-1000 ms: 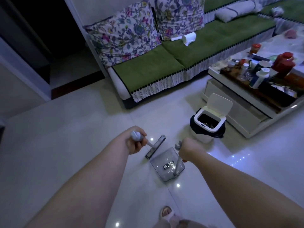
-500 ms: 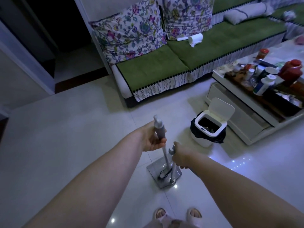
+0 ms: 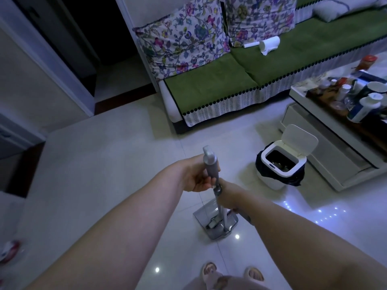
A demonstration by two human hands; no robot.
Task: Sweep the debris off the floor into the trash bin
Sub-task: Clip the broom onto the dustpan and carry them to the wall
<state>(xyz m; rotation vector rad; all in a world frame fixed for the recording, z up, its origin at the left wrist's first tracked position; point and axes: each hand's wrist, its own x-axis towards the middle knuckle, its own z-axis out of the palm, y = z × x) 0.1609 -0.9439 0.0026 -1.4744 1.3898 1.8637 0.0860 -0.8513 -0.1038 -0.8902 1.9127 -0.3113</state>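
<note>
A grey dustpan [image 3: 202, 216] rests on the pale tiled floor in front of my feet. The grey broom [image 3: 210, 162] stands upright with its brush head down in the pan. My left hand [image 3: 198, 176] is wrapped around the broom's grip near its top. Just below and to the right, my right hand [image 3: 229, 195] holds the dustpan's upright handle, which runs alongside the broom shaft. The white trash bin [image 3: 281, 164] stands to the right with its lid flipped open, a black liner inside and something dark at the bottom.
A green sofa [image 3: 211, 88] with floral cushions runs along the back. A low white coffee table [image 3: 335, 132] crowded with bottles and cups stands right behind the bin. A dark doorway opens at the upper left. A red and white object [image 3: 9, 251] lies at the left edge.
The broom went from lying slanted beside the pan to standing upright with its brush inside it. Both hands drew together on the two handles. The view shifted slightly back.
</note>
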